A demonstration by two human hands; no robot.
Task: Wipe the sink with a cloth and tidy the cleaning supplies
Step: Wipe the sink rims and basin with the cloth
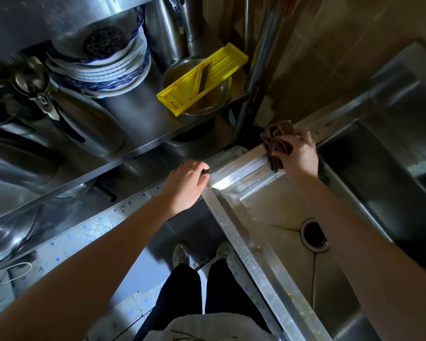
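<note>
- Tiled kitchen floor with small blue squares runs between a steel shelf and a steel sink, seen from above by the person standing there.
- The right hand grips a crumpled brown cloth, fingers curled round it, and holds it against the sink's rim at the far left corner.
- The left hand is just beside that same corner, outside the rim, its fingers loosely curled; something small and dark shows at the fingertips, and whether they hold it cannot be told.
- A round drain sits in the basin floor, with yellowish scraps scattered near the front edge.
- A second, darker basin lies beyond the right forearm.
- On the shelf, a stack of blue-patterned plates carries a dark scouring pad on top.
- Near the shelf's right end, a yellow slicer rests tilted across a metal bowl.
- Black trousers and two pale shoes appear below, close to the sink's front.
</note>
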